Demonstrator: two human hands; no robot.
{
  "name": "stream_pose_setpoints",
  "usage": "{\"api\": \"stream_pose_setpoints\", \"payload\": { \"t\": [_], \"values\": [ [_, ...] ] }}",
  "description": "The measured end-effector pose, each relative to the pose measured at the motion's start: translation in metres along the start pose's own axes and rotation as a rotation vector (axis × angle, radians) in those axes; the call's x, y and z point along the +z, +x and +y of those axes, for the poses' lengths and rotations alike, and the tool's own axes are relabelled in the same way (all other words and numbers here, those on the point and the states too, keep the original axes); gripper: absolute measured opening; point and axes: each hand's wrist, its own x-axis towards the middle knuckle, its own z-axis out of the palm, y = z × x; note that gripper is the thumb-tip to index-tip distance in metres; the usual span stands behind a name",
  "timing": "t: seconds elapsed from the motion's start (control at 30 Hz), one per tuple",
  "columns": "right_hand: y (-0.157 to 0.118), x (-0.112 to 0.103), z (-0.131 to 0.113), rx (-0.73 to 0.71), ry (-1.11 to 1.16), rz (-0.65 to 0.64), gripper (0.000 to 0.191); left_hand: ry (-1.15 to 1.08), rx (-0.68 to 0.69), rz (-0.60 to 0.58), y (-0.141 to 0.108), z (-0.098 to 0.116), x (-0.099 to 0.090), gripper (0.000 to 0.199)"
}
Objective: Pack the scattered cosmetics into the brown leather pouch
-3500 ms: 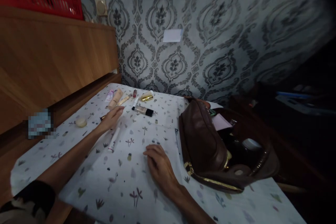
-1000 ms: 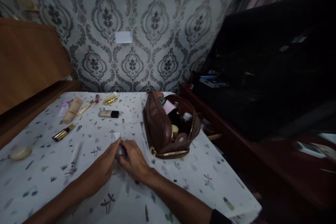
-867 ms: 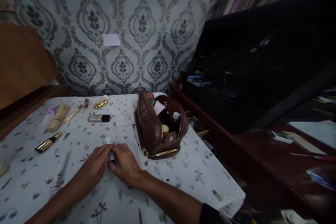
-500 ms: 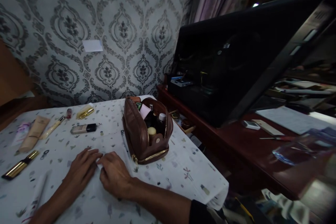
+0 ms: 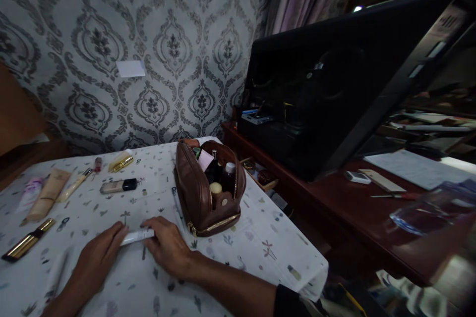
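Observation:
A slim white tube [image 5: 137, 237] lies level between my two hands, low over the patterned cloth. Its left end is in the closed fingers of my left hand [image 5: 97, 253], and my right hand [image 5: 167, 247] grips the other end. Just right of my right hand stands an unzipped brown makeup bag [image 5: 197, 198], with a pink item, dark bottles and a round pale-yellow lid showing inside. Beyond my hands lies a foundation bottle [image 5: 113, 186] with a black cap.
At the left lie a beige tube [image 5: 50, 193], a gold-and-black stick [image 5: 29, 240], a white pen-like item [image 5: 56, 272] and a yellow-gold packet [image 5: 121, 160]. A large black monitor [image 5: 334, 84] stands on the red desk [image 5: 357, 213] at the right.
My hands, close together before, have moved apart, and the white tube now shows between them. My left hand has shifted left and down.

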Motion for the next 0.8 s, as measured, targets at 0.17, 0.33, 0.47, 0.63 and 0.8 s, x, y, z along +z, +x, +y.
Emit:
{"api": "stream_pose_setpoints", "payload": {
  "t": [0.17, 0.33, 0.47, 0.63, 0.8],
  "values": [
    [0.000, -0.001, -0.006, 0.047, 0.133, 0.021, 0.030, -0.110, -0.096, 0.036, 0.004, 0.007, -0.008, 0.053],
    [0.003, 0.000, -0.007, 0.209, 0.404, 0.009, 0.010, -0.139, -0.076, -0.031, 0.007, 0.034, -0.021, 0.057],
    [0.005, 0.001, -0.006, 0.260, 0.517, 0.018, 0.007, -0.222, -0.067, -0.053, 0.004, 0.045, -0.025, 0.053],
    [0.006, -0.003, -0.008, 0.257, 0.532, 0.033, 0.012, -0.240, -0.090, -0.063, 0.003, 0.045, -0.023, 0.054],
    [0.005, -0.007, -0.009, 0.147, 0.419, 0.161, 0.009, -0.261, -0.128, -0.055, 0.002, 0.042, -0.021, 0.060]
  ]
}}
